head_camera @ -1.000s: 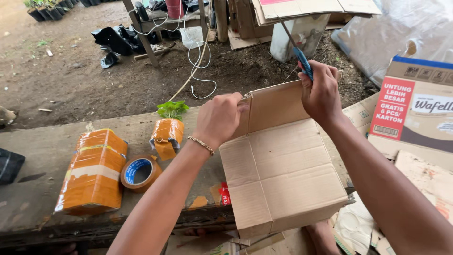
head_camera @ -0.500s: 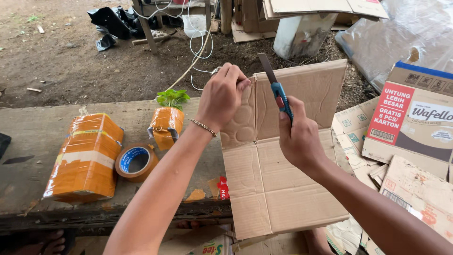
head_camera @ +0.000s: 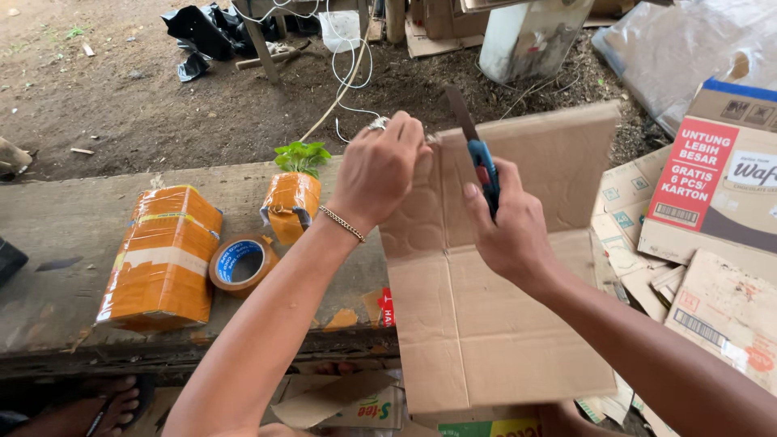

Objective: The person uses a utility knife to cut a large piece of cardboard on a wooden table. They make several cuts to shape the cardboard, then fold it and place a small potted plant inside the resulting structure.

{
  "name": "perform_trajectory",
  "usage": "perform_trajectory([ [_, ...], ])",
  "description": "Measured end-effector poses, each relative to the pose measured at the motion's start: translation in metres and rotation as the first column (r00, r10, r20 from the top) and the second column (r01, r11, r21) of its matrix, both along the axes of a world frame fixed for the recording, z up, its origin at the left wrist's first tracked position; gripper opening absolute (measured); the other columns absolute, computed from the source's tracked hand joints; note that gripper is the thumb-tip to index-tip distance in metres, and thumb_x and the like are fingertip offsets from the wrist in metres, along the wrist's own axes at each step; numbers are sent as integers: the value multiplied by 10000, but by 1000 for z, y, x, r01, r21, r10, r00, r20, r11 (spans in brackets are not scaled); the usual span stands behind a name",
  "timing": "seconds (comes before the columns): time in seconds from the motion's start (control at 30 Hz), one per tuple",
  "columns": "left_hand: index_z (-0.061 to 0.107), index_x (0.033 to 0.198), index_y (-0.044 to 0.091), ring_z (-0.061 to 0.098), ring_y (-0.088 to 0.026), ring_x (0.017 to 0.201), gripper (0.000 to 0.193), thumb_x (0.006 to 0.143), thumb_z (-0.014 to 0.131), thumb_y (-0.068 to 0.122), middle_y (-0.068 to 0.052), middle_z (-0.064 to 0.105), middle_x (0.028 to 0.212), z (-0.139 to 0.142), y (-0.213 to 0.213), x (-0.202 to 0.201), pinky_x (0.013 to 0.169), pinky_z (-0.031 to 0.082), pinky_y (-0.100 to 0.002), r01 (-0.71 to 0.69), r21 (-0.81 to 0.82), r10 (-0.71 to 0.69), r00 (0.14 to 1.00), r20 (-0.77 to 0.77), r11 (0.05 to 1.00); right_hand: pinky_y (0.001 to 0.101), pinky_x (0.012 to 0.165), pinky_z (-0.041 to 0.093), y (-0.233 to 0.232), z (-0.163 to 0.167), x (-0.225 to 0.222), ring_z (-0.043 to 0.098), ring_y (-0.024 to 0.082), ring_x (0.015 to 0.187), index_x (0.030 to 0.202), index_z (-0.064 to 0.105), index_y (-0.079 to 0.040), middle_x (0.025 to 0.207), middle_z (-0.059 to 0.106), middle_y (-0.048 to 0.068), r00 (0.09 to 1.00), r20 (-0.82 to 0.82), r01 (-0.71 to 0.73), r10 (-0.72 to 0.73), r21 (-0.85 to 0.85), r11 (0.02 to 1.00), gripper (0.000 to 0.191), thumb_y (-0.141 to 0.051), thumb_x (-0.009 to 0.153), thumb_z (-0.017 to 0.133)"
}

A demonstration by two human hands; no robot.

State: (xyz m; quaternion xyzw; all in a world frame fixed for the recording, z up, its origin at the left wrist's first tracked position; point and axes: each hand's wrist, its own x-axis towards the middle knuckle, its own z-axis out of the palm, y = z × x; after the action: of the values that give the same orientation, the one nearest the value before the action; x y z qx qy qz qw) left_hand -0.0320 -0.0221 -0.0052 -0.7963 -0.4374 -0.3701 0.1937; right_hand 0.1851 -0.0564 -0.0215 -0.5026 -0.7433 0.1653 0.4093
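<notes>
A flat brown cardboard sheet (head_camera: 494,324) stands folded in front of me, its upper flap raised. My left hand (head_camera: 380,166) pinches the top left edge of that flap; a bracelet sits on the wrist. My right hand (head_camera: 506,222) grips a blue utility knife (head_camera: 477,162), its blade pointing up against the flap close to the left hand's fingers.
A wooden bench (head_camera: 57,267) carries a large orange-taped parcel (head_camera: 162,259), a roll of tape (head_camera: 240,263) and a small orange-wrapped plant (head_camera: 293,198). Printed cartons (head_camera: 712,186) and cardboard scraps lie at right. Dirt ground, white cord and black bags lie beyond. A bare foot (head_camera: 105,405) shows lower left.
My right hand has brought the knife down from above the sheet to the flap. The flap now stands more upright and my left hand has shifted along its top edge.
</notes>
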Motion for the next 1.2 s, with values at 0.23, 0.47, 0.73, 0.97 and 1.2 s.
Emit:
perform_trajectory([
  [0.23,569,988,80,684,-261,774,231,1001,681,282,-73,617,938,6,-3,-11,739,518,-407,-157,124,167,984,-69,980,371,603,490,17,-4,37,652,190,624,969,711,-8,726,699,135,983,-25,174,-180,-156,972,329,-330,1033,699],
  [0.47,696,1034,103,715,-342,884,287,940,715,374,-121,744,977,-9,-6,-26,757,543,-442,-42,-550,107,991,86,834,339,667,439,41,-44,109,541,145,777,1162,745,-81,890,633,50,946,-159,299,-282,92,950,275,-297,997,712],
  [0.73,699,1092,75,688,-376,981,221,889,691,161,-172,727,1037,-33,5,-39,832,524,-486,-30,-590,117,987,109,807,321,580,460,25,-39,106,600,139,657,1121,622,-31,758,630,37,932,-71,314,-356,-334,889,308,-314,1009,671],
  [0.97,675,998,7,686,-385,988,123,906,646,84,-181,676,1039,-46,9,-27,853,543,-475,-91,-500,89,996,-27,861,384,454,501,-12,-5,30,589,200,517,1242,342,-61,673,544,77,989,-139,-37,-38,-499,866,323,-208,1011,513],
  [1.2,711,926,45,723,-289,902,135,800,660,45,-130,686,959,-40,-4,-20,844,542,-426,-198,-190,130,938,-320,962,405,514,570,-6,32,-25,685,225,566,1373,438,-114,731,633,100,996,-13,-81,85,-466,881,365,-207,1026,500],
])
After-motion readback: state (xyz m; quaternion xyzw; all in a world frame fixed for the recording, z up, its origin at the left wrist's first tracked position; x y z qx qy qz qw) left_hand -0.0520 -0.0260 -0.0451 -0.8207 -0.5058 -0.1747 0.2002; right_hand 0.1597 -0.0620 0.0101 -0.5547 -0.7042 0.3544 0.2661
